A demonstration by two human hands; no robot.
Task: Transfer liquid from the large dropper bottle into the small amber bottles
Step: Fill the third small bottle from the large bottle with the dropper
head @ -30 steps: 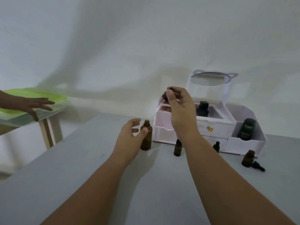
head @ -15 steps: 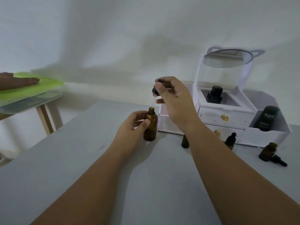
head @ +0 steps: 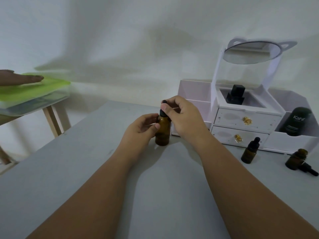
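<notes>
The large amber dropper bottle [head: 162, 131] stands upright on the grey table [head: 86, 161] near its middle. My left hand [head: 140, 129] curls round the bottle's left side. My right hand [head: 181, 114] pinches the black dropper cap [head: 163, 109], which sits on the bottle's neck. One small amber bottle with a black dropper cap [head: 249, 151] stands to the right. Another small amber bottle [head: 296, 159] stands open further right, its black dropper [head: 309, 169] lying beside it.
A white cosmetic organiser [head: 245, 118] with drawers and a tilted mirror [head: 248, 52] stands at the back right; it holds a dark tube [head: 296, 121] and a black bottle [head: 235, 94]. Another person's hand [head: 20, 79] rests on a green tray [head: 34, 90] at the left.
My right hand has lowered the dropper from above the bottle down into its neck. My left hand has closed round the bottle. The camera has moved closer.
</notes>
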